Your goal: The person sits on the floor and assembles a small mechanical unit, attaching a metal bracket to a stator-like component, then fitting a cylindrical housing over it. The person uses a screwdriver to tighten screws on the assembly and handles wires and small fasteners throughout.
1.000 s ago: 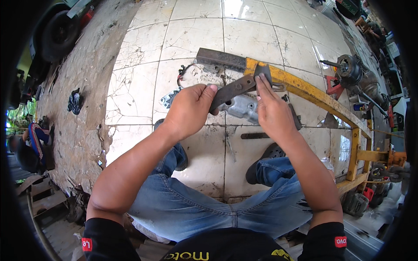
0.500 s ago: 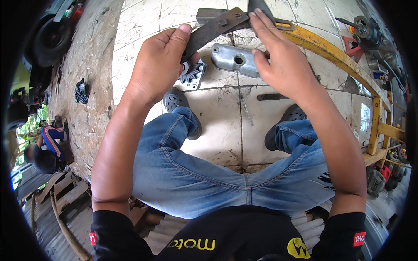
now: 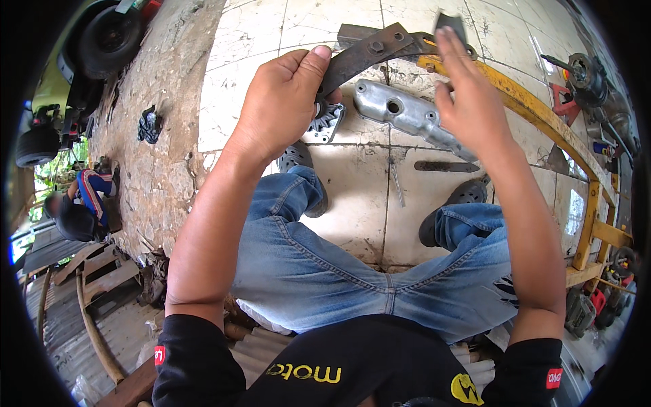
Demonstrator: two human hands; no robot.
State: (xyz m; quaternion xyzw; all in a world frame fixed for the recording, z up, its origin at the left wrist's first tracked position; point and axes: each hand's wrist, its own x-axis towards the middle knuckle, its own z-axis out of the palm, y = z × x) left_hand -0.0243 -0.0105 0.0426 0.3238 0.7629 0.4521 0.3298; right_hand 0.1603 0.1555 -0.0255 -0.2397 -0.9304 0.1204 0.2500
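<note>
Dark metal bar (image 3: 365, 54) | head view: raised over tiled floor (image 3: 352, 180), in from its left edge | left hand (image 3: 281, 102): closed round near end | right hand (image 3: 471, 98): fingers extended on blurred dark pad (image 3: 451, 23), grip unclear

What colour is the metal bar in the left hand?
Dark brownish grey; the head view shows the bar best.

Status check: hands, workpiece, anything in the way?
Left hand gripping dark flat metal bar. Right hand touching blurred dark flat piece. Silver elongated metal cover on white tiles; no obstruction seen.
</note>
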